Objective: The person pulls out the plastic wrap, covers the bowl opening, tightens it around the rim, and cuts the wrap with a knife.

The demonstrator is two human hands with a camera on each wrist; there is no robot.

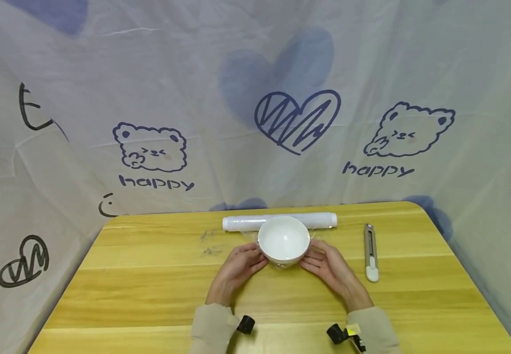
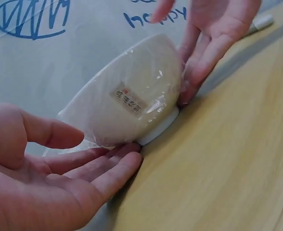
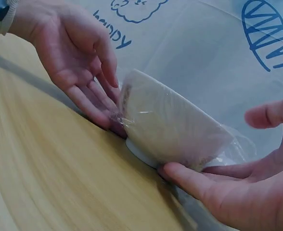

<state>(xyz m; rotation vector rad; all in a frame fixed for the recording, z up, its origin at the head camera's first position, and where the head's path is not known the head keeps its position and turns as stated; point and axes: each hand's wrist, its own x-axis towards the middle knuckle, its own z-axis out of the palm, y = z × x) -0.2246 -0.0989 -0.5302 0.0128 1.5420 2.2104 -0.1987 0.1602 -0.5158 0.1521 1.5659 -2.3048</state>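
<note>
A white bowl (image 1: 284, 239) stands upright on the wooden table, wrapped on its outside in clear cling film (image 3: 173, 120). Through the film, a small label with dark characters (image 2: 128, 100) shows in the left wrist view. My left hand (image 1: 240, 267) touches the bowl's left side with its fingers extended low by the base, thumb raised off it. On the opposite side my right hand (image 1: 328, 268) mirrors this, fingertips against the film near the foot and thumb apart from the bowl. Loose film edges stick out beside the rim.
Behind the bowl lies a white roll of cling film (image 1: 242, 223). A grey and white utility knife (image 1: 371, 253) lies to the right on the wooden table (image 1: 149, 290). A printed cloth (image 1: 220, 98) hangs behind the table's far edge.
</note>
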